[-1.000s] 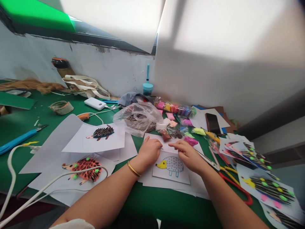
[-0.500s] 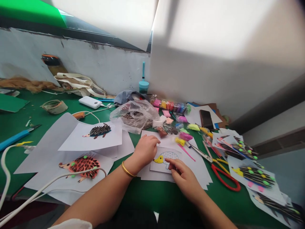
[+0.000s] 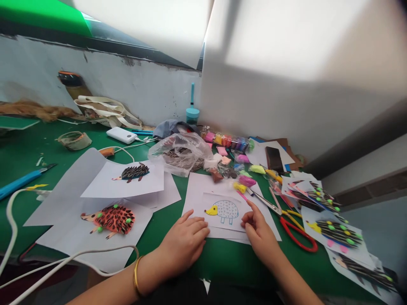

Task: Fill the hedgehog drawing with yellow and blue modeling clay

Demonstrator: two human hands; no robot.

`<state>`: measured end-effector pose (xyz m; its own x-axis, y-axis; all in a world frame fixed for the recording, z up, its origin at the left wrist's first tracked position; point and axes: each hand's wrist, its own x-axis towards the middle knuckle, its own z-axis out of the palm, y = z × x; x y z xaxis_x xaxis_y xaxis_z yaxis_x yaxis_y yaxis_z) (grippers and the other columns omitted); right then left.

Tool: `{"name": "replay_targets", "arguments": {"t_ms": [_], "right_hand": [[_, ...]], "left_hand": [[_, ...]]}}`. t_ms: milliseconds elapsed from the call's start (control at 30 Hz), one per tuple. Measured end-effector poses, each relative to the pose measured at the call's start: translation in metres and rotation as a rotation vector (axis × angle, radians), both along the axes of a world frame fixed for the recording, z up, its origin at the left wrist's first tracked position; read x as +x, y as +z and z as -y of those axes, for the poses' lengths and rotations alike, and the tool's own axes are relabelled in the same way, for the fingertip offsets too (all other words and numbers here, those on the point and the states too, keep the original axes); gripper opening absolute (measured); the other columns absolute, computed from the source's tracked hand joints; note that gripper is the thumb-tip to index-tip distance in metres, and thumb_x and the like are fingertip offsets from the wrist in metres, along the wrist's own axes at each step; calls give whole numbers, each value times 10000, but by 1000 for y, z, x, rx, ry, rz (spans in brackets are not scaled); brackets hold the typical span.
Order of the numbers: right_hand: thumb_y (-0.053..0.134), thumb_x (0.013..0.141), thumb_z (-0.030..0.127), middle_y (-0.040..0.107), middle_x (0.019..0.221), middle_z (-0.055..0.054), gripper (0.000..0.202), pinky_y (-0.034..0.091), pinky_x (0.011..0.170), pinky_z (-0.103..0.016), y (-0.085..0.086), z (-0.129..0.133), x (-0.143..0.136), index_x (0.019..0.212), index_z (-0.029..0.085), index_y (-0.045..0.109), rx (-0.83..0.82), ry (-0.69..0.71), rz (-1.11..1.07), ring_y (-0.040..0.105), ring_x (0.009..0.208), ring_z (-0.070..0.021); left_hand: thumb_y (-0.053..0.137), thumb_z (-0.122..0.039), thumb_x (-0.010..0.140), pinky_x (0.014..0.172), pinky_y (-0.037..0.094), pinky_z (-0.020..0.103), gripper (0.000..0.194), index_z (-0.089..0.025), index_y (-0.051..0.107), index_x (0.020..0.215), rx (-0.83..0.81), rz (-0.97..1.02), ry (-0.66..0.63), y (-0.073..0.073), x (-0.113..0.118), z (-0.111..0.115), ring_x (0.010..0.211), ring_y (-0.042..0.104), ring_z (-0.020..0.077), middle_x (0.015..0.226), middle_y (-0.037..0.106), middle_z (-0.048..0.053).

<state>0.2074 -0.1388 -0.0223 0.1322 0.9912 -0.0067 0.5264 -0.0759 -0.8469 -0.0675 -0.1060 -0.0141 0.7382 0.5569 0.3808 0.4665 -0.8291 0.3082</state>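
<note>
Since half a second ago, the left hand [image 3: 187, 238] has slid down from the top-left of the hedgehog drawing [image 3: 225, 212] to its 8 o'clock side, and the right hand [image 3: 256, 226] has drawn back off the hedgehog's body to about 4 o'clock. A white cord [image 3: 73, 256] has shifted too — it ran across the orange hedgehog picture [image 3: 116, 219] and now loops below it.

From the head view, taking the hedgehog drawing as the clock's centre: it lies flat on white sheets [image 3: 193, 186] on the green worktop [image 3: 165, 214], yellow head toward 9 o'clock. The left hand lies palm down over the sheets' near edge, fingers side by side, its grip slack and uncurled. The right hand's grip is apart, index finger stretched toward 11, the rest loosely curled at the drawing's right edge; whether they touch it I cannot tell.

Scissors [image 3: 280, 212] lie open-handled at 3 o'clock, a yellow clay packet [image 3: 239, 187] at 1, and a clear bag of seeds [image 3: 181, 154] at 11. The orange hedgehog picture sits at 9 — a dark seed-covered one [image 3: 136, 171] at 10.
</note>
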Motion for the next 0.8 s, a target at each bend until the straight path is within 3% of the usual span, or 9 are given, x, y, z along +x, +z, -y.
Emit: {"name": "replay_targets", "arguments": {"t_ms": [100,200,400,533,800], "right_hand": [[410,904,207,568,974,-30,607,499,844,-363,1,-7,4,1494,218,266,17,14,39,610,862,-177],[407,903,187,566,999,-55,547,502,819,-376,6,-9,0,1448,208,367,91,35,151,588,859,-190],[436,878,94,580,995,-80,446,498,851,-393,8,0,-38,1280,216,587,255,302,264,559,942,-218],[444,885,77,585,921,-78,416,496,793,-393,2,-3,-52,1236,195,632,277,320,318,551,883,-224],[463,880,70,594,904,-76,403,477,788,-392,-2,-8,-54,1224,176,644,257,336,356,542,871,-226]], "left_hand": [[546,-227,890,1130,327,491,248,-206,601,1131,22,14,-11,-7,8,5,1089,614,212,1147,695,39],[578,-276,867,1109,351,496,286,-198,599,1142,20,-3,-48,-9,18,8,1031,617,220,1155,689,49],[572,-258,868,1045,414,451,241,-184,614,1094,39,29,-54,-10,27,12,1013,615,217,1138,688,55],[565,-239,868,1000,447,421,204,-170,621,1052,27,28,-59,-11,26,12,1046,606,223,1126,684,62],[553,-238,877,969,453,429,187,-171,621,1037,11,24,-52,-12,26,11,1031,609,230,1108,685,67]]}}
